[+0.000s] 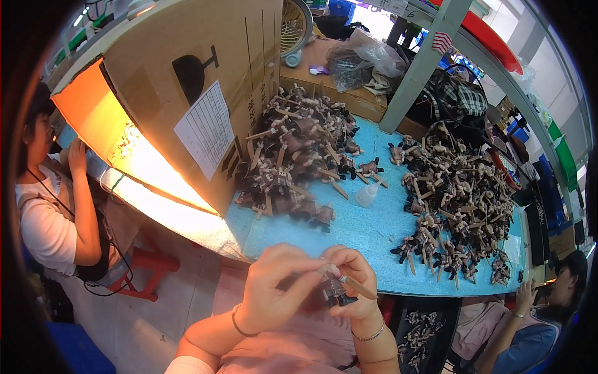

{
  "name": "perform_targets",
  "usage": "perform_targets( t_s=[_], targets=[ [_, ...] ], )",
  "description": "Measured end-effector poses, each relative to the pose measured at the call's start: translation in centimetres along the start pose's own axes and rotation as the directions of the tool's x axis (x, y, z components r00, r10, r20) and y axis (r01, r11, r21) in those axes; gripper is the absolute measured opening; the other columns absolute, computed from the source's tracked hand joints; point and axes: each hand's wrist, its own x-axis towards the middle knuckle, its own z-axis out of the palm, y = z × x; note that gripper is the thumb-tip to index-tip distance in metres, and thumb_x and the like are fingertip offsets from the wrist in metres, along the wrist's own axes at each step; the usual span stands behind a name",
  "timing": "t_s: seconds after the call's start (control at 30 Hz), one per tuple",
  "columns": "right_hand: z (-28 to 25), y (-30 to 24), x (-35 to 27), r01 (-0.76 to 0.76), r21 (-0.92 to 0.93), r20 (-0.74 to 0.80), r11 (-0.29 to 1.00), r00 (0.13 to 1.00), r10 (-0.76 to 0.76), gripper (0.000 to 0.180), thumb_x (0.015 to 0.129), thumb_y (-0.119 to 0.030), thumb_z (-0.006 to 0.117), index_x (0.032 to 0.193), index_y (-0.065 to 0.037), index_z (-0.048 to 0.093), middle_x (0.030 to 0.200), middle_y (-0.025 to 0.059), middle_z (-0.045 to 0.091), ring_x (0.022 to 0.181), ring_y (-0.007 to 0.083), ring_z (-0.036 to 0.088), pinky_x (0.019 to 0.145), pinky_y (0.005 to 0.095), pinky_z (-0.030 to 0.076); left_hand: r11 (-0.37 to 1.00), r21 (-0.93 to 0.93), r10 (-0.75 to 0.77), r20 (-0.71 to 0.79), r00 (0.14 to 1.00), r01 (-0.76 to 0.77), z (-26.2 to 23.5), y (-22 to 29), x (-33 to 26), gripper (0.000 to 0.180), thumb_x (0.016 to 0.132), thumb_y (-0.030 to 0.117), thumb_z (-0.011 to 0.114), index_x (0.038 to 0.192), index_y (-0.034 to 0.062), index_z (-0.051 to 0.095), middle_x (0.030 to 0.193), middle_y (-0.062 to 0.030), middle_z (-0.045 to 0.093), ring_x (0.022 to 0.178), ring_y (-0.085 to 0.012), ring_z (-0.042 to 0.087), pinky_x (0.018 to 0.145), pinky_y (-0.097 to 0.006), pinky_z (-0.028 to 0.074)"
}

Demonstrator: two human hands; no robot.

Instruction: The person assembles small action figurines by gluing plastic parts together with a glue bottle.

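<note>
Sitting between left hand (272,283) and right hand (362,269) is a figurine (335,289)

The small brown-and-black toy figurine (334,292) looks like moulded plastic, its dark feet slightly glossy; the flat tan stick (360,287) beside it has a matt, wood-like face. The light-blue tabletop (367,246) has a matt, faintly mottled covering. The tall brown carton (252,68) is dull corrugated cardboard, bearing a smooth white paper sheet (205,131). The crumpled clear bag (374,53) is thin, shiny plastic film, and the small whitish bottle (367,195) translucent plastic. The grey upright post (427,68) resembles smooth painted metal; the pale pink apron (283,355) is soft, matt cloth.
</note>
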Motion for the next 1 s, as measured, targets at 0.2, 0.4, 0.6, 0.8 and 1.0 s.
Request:
perform_targets(
  t_s=[0.2,0.4,0.6,0.8,1.0],
  targets=[
    [0.1,0.1,0.0,0.041,-0.065,-0.019,0.997,0.999,-0.042,0.067,0.056,-0.007,0.084,0.112,-0.001,0.046,0.109,0.0116,0.045,0.104,0.0209,0.046,0.093,0.0347,0.036,0.958,0.266,0.131,-0.083,0.988,-0.104,0.4,0.3,-0.9,0.031,0.07,0.007,0.073,0.099,0.0046,0.064,0.076,-0.0042,0.057,0.068,-0.0171,0.052,0.067,-0.028,0.041],
    [0.8,0.7,-0.9,-0.089,0.041,-0.227,0.995,0.969,0.096,0.072,0.059,-0.01,0.085,0.116,-0.002,0.043,0.117,0.0082,0.045,0.111,0.0189,0.045,0.096,0.034,0.038,0.934,0.311,0.167,0.052,0.985,-0.175,0.4,0.8,-0.5,0.072,0.055,0.034,0.084,0.114,0.0025,0.056,0.09,-0.0066,0.055,0.071,-0.0187,0.052,0.066,-0.031,0.04],
    [0.8,-0.4,-0.7,-0.157,-0.142,-0.232,0.977,0.965,0.122,0.073,0.066,-0.005,0.078,0.127,0.0,0.039,0.118,0.0075,0.044,0.111,0.0177,0.045,0.096,0.0327,0.037,0.915,0.385,0.072,0.142,0.987,-0.123,0.2,0.2,0.0,0.078,0.057,0.034,0.083,0.12,0.0032,0.049,0.097,-0.0054,0.056,0.072,-0.0178,0.053,0.07,-0.031,0.04],
    [0.3,-1.9,-1.1,-0.204,-0.157,-0.216,0.966,0.962,0.168,0.071,0.07,-0.008,0.075,0.13,0.001,0.038,0.119,0.0081,0.046,0.112,0.018,0.046,0.097,0.0328,0.037,0.95,0.3,0.059,0.112,0.992,-0.09,0.8,-0.6,-0.4,0.082,0.059,0.032,0.083,0.125,0.0038,0.044,0.106,-0.006,0.059,0.08,-0.0178,0.058,0.073,-0.032,0.039],
    [-0.8,-1.7,-2.0,-0.224,-0.022,-0.237,0.974,0.948,0.213,0.075,0.07,-0.019,0.077,0.129,0.003,0.037,0.118,0.0084,0.048,0.112,0.0184,0.047,0.097,0.0337,0.037,0.952,0.274,0.104,0.133,0.986,-0.138,1.1,-1.3,-0.1,0.077,0.061,0.022,0.082,0.125,0.0039,0.043,0.111,-0.0069,0.06,0.085,-0.0188,0.058,0.078,-0.031,0.038]
  ],
)
